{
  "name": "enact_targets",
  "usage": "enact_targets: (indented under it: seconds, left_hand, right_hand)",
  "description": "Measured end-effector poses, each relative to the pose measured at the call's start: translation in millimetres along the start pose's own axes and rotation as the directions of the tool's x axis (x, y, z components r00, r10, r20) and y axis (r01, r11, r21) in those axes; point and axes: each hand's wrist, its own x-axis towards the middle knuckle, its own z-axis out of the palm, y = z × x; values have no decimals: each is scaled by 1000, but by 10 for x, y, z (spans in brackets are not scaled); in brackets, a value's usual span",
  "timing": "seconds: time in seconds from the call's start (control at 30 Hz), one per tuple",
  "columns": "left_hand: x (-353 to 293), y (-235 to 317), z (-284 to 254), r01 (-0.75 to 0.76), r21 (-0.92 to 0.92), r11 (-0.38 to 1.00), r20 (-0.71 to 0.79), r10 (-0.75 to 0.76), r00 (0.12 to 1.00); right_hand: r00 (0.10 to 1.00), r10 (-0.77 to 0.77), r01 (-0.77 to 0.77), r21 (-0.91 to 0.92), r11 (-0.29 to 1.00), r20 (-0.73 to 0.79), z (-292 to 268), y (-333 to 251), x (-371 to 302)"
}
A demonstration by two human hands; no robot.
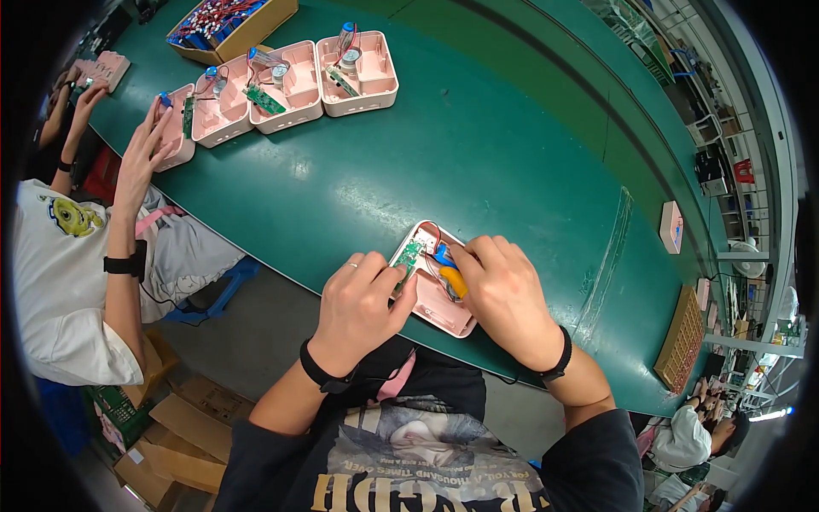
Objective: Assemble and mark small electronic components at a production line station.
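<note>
In front of me on the table lies a pale pink plastic housing, tilted, its open side up. My left hand is at its left side, with thumb and fingers closed on the edge of a green circuit board. My right hand is bent over the right side, its fingertips pinching a blue wired part, probably a battery. Thin red and dark wires loop between board and blue part. Under my right hand shows a yellow rounded piece; the hand hides the rest of it.
Several pink housings with boards and wires stand in a row at the far left, beside a cardboard box of blue wired parts. A co-worker's hand touches the nearest one. A brown tray lies at the right edge.
</note>
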Motion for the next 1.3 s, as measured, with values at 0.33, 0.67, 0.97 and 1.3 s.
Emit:
enact_targets:
  seconds: [0.33,0.67,0.97,1.3]
  left_hand:
    - [-171,-364,-312,16,-16,1000,-12,-16,1000]
    - [-408,-821,-589,7,-24,1000,-39,-8,999]
    - [-409,-859,-570,5,-24,1000,-24,-6,1000]
    - [-386,-820,-863,19,-14,1000,82,-18,996]
  right_hand:
    - [991,-82,102,-206,973,106,110,-536,380]
    - [994,-102,105,-111,988,35,428,-879,611]
    - [999,-17,17,6,1000,-44,559,-798,590]
    - [992,33,-5,228,974,-119,319,-620,393]
